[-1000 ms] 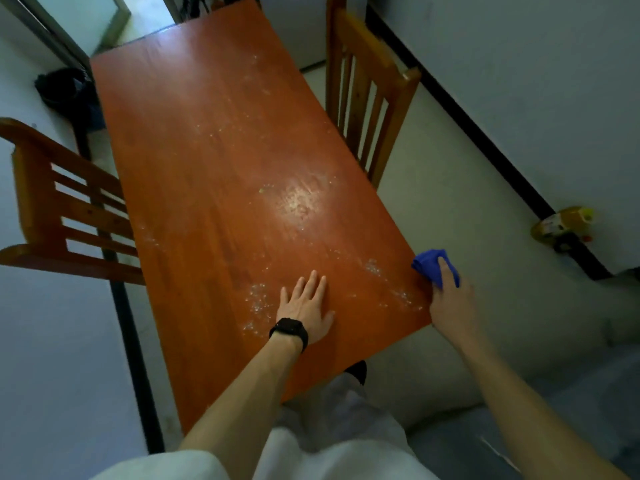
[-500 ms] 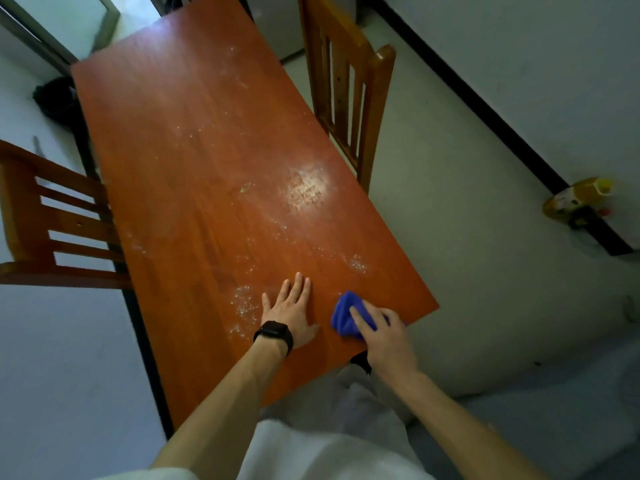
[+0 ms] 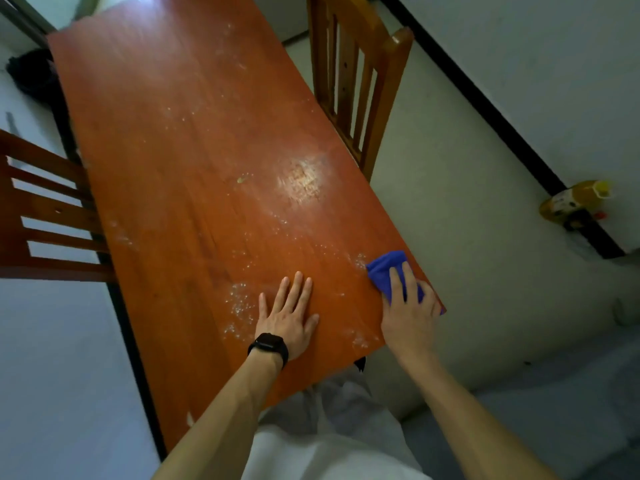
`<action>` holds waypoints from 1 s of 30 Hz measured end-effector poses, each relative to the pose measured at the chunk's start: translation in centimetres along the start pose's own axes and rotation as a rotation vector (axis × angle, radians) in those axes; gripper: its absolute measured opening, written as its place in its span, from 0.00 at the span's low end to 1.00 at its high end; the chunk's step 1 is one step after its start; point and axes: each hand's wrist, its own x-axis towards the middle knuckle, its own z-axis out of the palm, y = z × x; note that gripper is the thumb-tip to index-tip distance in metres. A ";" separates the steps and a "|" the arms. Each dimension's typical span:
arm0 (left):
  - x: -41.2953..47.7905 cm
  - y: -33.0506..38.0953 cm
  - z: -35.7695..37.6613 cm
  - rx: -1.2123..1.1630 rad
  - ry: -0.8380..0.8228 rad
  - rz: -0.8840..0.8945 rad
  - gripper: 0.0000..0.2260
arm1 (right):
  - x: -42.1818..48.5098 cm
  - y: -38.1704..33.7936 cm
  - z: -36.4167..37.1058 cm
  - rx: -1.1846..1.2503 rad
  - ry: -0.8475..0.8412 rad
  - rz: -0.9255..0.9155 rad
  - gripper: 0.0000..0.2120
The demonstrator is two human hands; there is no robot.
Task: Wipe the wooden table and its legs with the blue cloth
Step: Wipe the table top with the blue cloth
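The reddish wooden table runs away from me, with white dust specks and a shiny smear on its near half. My right hand holds the bunched blue cloth down on the tabletop at the near right edge, fingers curved over it. My left hand, with a black watch on the wrist, rests flat on the table with fingers spread, just left of the cloth. The table legs are hidden under the top.
A wooden chair stands at the table's right side and another chair at its left. A yellow bottle lies by the wall's black skirting on the right. A black bag sits on the floor at the far left.
My right hand swept the cloth from the right edge in toward my left hand, then back out to the right edge. My left hand stayed flat on the table.
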 end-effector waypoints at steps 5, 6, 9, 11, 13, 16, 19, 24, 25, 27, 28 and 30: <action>0.1 -0.4 0.4 -0.047 0.022 0.006 0.30 | -3.1 -4.2 0.2 0.292 -0.199 -0.317 0.29; 0.2 -0.3 0.4 -0.052 0.027 0.004 0.30 | -2.3 -4.1 -0.4 0.380 -0.236 -0.324 0.29; 0.1 -0.2 0.4 -0.073 0.024 0.000 0.30 | 2.8 -2.7 -2.5 0.374 -0.026 -0.210 0.29; 0.0 -0.2 0.6 -0.081 0.036 -0.004 0.30 | 6.5 -1.4 -3.1 0.197 0.044 -0.082 0.32; -0.1 -0.1 0.6 -0.087 0.042 -0.010 0.30 | 7.8 -1.3 -2.8 0.093 -0.020 0.048 0.35; -0.1 -0.1 0.6 -0.101 0.040 -0.015 0.30 | 4.1 -3.5 -1.1 0.080 -0.049 -0.013 0.33; 0.0 -0.3 0.4 -0.109 0.033 -0.006 0.31 | 0.0 -5.2 -0.3 0.200 -0.226 -0.322 0.30; -0.2 -0.3 0.4 -0.106 0.048 -0.002 0.31 | 7.7 -2.7 -2.2 0.407 -0.203 -0.116 0.28; -0.1 -0.3 0.5 -0.107 0.055 -0.003 0.31 | 9.2 -1.9 -2.5 0.342 -0.149 -0.056 0.29; -0.1 -0.2 0.7 -0.102 0.053 -0.005 0.30 | 10.0 -1.7 -2.6 0.162 -0.115 0.059 0.33; -0.1 -0.3 0.7 -0.102 0.045 -0.003 0.30 | 8.8 -2.3 -2.2 0.067 -0.106 0.072 0.35; -0.1 -0.4 0.5 -0.104 0.041 0.005 0.31 | 4.6 -3.9 -1.1 0.020 -0.084 -0.027 0.36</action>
